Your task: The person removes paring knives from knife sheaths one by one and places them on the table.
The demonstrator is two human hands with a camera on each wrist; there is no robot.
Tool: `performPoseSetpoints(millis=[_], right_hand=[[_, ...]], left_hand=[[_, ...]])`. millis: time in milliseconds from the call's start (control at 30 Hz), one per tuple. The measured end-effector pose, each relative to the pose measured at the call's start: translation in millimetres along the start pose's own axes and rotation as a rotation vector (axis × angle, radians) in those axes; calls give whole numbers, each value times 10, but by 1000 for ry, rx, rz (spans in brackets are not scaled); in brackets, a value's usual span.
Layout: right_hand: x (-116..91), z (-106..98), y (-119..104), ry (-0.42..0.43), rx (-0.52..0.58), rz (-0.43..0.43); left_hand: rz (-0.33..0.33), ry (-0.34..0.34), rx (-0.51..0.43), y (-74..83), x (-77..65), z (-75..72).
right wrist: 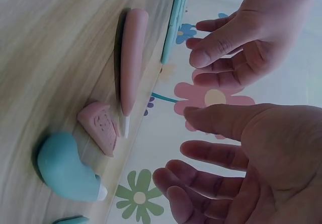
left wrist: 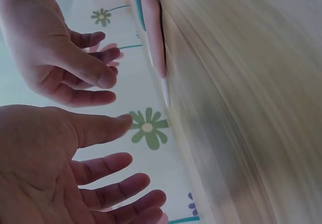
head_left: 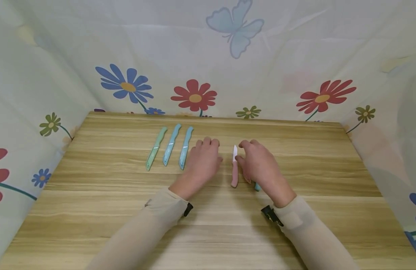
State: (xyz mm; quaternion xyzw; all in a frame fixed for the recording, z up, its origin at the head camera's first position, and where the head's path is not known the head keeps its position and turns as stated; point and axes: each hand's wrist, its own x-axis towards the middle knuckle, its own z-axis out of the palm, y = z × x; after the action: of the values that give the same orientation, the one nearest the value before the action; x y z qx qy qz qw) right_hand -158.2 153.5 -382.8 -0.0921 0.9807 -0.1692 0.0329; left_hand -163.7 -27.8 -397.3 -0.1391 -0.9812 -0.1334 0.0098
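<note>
A pink-handled paring knife (head_left: pixel 235 174) lies bare on the table with its white blade pointing away from me. My left hand (head_left: pixel 203 159) hovers between it and the sheathed blue knives, holding nothing. Just right of the pink knife is my right hand (head_left: pixel 262 163), empty, fingers loosely bent above the table. Beneath that hand, the head view shows only part of a pink sheath (right wrist: pixel 99 127) and a teal handle (right wrist: pixel 65 166). The right wrist view shows them fully: the sheath lies beside the pink knife, and a bit of white blade shows at the teal handle's end.
Left of my left hand, one green sheathed knife (head_left: pixel 156 149) and two blue ones, a middle knife (head_left: pixel 171 144) and a right knife (head_left: pixel 186 148), lie side by side. A teal piece (right wrist: pixel 73 220) shows at the right wrist view's bottom edge. Flower-printed curtains (head_left: pixel 278 75) surround the wooden table (head_left: pixel 208 240).
</note>
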Motion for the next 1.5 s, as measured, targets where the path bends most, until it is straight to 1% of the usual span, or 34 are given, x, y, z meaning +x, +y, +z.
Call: performPoseSetpoints(millis=[233, 433, 600, 767, 967, 1167, 1267, 1500], right_hand=[[2, 40, -46, 49, -4, -40], [39, 93, -120, 40, -33, -79], [64, 142, -190, 19, -62, -88], [85, 200, -233, 15, -74, -101], [112, 230, -305, 8, -76, -116], [157, 295, -374, 21, -81, -151], [173, 321, -410, 32, -95, -169], [209, 371, -508, 19, -99, -180]], left_hand=[[22, 33, 50, -136, 1, -23], [31, 55, 72, -290, -6, -57], [16, 66, 87, -468, 3, -93], [-14, 77, 98, -637, 50, -83], [-48, 98, 89, -761, 119, -79], [-52, 142, 69, -855, 210, -69], [-55, 140, 60, -882, 272, -63], [-118, 61, 22, -894, 471, -60]])
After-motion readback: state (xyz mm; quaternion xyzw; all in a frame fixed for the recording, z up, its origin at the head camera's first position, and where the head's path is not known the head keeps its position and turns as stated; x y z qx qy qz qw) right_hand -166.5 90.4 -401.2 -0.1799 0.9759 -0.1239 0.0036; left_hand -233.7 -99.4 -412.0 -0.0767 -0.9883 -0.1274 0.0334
